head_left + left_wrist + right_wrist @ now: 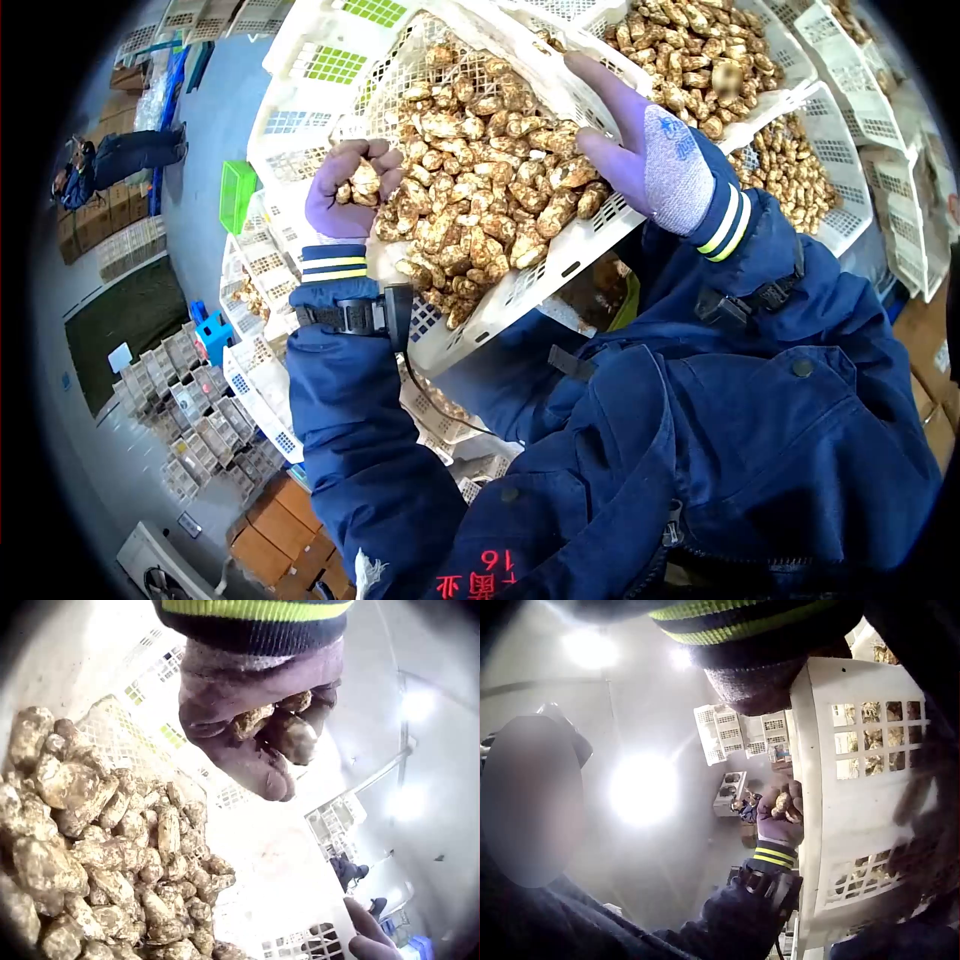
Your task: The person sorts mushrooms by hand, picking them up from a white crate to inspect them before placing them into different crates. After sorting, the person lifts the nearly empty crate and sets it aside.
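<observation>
Purple glove rubber covers both my hands. In the head view, my left hand point(335, 205) is curled round a handful of mushrooms point(362, 183), lifted just clear of the left side of the heap point(480, 180) that fills the tilted white crate point(560, 262). My right hand point(640, 140) lies against the crate's upper rim with its fingers stretched out, propping the crate rather than clasping it.

The left wrist view shows my left hand point(247, 742) from below. The fingers are closed over two or three brown pieces point(289, 735), with the heap point(112, 855) banked against the crate wall point(262, 862) underneath.

The right wrist view shows only my cuff, so I cannot tell my right hand's shape from there. Across the crate point(832, 772) my left hand point(778, 817) is raised and holding its pieces.

My worry is the tilt. The heap already leans toward the low rim, and with only flat fingers bracing the crate, a slip or a steeper angle could send mushrooms sliding over the edge. The pieces in my left palm look loosely packed, so a quick turn of the wrist could drop one.
</observation>
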`<move>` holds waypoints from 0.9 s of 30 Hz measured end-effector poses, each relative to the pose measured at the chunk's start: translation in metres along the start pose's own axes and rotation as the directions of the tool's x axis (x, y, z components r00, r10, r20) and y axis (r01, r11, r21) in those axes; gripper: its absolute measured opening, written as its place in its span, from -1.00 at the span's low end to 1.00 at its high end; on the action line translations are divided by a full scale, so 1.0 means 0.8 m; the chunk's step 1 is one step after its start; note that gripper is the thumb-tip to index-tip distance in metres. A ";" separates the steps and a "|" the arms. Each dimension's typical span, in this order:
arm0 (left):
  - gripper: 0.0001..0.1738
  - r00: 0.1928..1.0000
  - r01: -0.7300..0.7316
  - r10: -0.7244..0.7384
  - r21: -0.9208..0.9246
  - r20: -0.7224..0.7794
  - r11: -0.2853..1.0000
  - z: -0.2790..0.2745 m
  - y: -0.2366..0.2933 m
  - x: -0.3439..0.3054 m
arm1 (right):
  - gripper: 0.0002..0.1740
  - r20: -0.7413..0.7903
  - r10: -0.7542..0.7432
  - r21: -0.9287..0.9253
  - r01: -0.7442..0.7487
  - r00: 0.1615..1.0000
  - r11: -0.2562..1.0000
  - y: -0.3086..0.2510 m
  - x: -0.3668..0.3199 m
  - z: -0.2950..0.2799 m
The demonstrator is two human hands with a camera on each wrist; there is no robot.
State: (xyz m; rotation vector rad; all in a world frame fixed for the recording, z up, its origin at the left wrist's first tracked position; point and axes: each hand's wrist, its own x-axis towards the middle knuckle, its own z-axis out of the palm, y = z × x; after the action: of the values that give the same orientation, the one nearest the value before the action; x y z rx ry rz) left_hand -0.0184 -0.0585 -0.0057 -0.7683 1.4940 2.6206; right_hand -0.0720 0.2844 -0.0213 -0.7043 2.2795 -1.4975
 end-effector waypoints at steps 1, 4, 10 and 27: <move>-0.66 0.995 -0.061 0.068 0.089 -0.072 0.994 0.021 -0.003 -0.008 | -0.29 -0.004 -0.017 0.015 0.017 1.000 1.000 0.003 0.001 0.002; -0.66 0.952 -0.243 0.078 0.570 0.297 0.785 0.030 -0.019 0.025 | -0.29 -0.003 -0.015 0.011 0.015 1.000 1.000 0.003 0.000 0.002; -0.38 0.931 -0.352 -0.263 0.803 0.251 -0.481 0.065 -0.102 0.041 | -0.29 0.001 -0.007 -0.047 0.007 1.000 0.999 0.000 0.001 0.001; -0.59 0.910 -0.415 -0.225 0.779 0.349 -0.470 0.057 -0.121 0.037 | -0.28 0.012 0.044 -0.075 -0.043 0.999 0.996 -0.012 0.002 -0.004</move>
State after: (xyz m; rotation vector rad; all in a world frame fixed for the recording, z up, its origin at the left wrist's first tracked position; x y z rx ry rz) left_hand -0.0372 0.0245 -0.0765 0.2754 2.6741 0.1183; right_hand -0.0730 0.2831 -0.0114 -0.6784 2.3360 -1.3900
